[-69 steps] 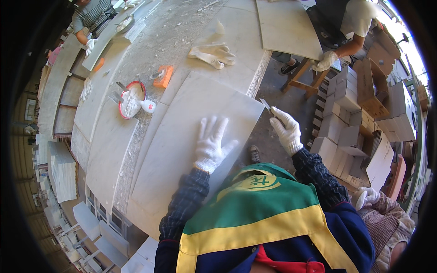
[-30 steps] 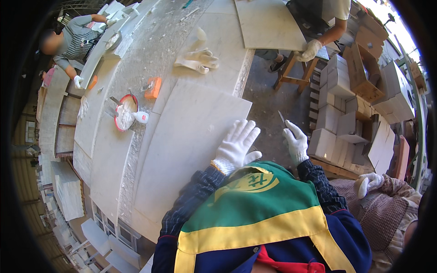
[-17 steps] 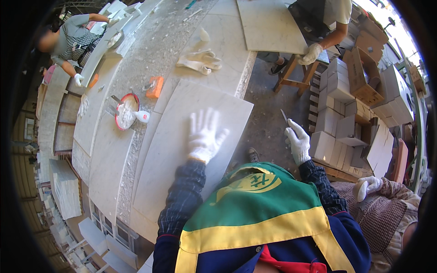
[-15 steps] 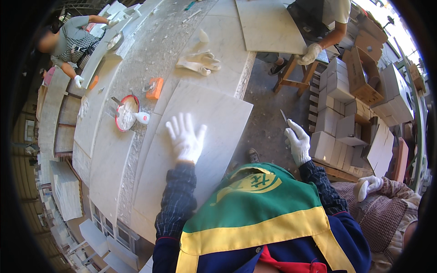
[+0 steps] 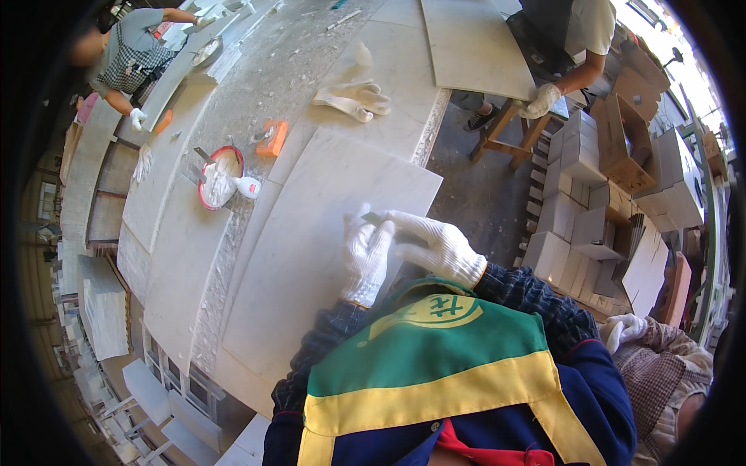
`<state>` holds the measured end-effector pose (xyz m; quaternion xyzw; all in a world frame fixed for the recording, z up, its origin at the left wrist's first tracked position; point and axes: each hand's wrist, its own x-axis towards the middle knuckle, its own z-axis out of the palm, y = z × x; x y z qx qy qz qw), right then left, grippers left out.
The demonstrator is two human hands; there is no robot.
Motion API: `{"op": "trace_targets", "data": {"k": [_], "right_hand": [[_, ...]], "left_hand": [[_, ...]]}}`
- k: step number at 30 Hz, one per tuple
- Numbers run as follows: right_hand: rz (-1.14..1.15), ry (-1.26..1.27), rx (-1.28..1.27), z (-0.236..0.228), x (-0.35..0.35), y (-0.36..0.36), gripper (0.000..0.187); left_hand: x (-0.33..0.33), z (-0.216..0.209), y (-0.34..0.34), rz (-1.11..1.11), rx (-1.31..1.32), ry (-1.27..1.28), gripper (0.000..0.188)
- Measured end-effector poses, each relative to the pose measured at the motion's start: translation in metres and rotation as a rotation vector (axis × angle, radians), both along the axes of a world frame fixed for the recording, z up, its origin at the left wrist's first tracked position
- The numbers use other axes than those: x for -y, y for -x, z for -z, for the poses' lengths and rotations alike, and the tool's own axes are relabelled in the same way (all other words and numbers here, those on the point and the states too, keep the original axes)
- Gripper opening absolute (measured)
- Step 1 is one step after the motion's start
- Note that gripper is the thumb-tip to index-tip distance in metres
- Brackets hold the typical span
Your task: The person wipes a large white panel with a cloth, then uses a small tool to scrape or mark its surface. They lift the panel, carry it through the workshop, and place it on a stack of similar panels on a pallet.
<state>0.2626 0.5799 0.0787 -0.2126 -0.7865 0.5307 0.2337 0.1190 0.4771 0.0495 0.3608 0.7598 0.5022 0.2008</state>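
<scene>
A large pale marble slab lies flat on the long workbench, directly in front of the person. It is a broad rectangle, white with faint grey veining, its face smooth and matt, its edges cut straight though the lens bends them. Both hands in white knitted gloves meet over its near right part. The left hand is upright with fingers together, resting against the stone, while the right hand curls in from the side, and between them sits a small dark thin tool, perhaps a blade or scraper; it is too small to be sure. The right hand's fingers are folded closed about it, and the left hand's fingertips touch its far end, though whether they pinch it I cannot tell.

Further along the bench, well apart from the hands, stands a round red-rimmed bowl holding white paste, with a small white bottle just beside it. An orange block lies beyond them on a rough, gritty strip of bench. A spare pair of white gloves lies limp on another slab. To the right, on the floor, stacked pale stone blocks and open cardboard boxes stand near a wooden stool. Other people work at the far end.
</scene>
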Motion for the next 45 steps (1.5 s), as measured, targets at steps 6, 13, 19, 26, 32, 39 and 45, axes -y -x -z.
{"op": "trace_targets", "data": {"k": [6, 13, 19, 26, 32, 39, 45], "right_hand": [[0.021, -0.141, 0.173, 0.018, -0.010, 0.011, 0.040], [-0.039, -0.502, 0.362, 0.053, -0.021, 0.020, 0.042], [-0.072, -0.574, 0.413, 0.064, -0.017, 0.027, 0.048], [-0.075, -0.559, 0.319, 0.064, -0.014, 0.041, 0.055], [-0.129, -0.606, 0.395, 0.064, -0.012, 0.058, 0.055], [-0.161, -0.568, 0.303, 0.062, -0.013, 0.070, 0.045], [0.018, -0.340, 0.212, 0.055, -0.033, 0.005, 0.048]], "left_hand": [[0.024, 0.013, 0.056, 0.087, -0.603, 0.043, 0.017], [0.076, 0.039, 0.154, -0.316, -0.943, 0.491, 0.036], [0.077, 0.050, 0.154, -0.315, -0.920, 0.480, 0.045], [0.074, 0.046, 0.153, -0.321, -0.905, 0.534, 0.046], [0.074, 0.046, 0.153, -0.323, -0.897, 0.538, 0.046], [0.075, 0.047, 0.155, -0.312, -0.897, 0.510, 0.045], [0.077, 0.050, 0.158, -0.347, -0.909, 0.411, 0.045]]}}
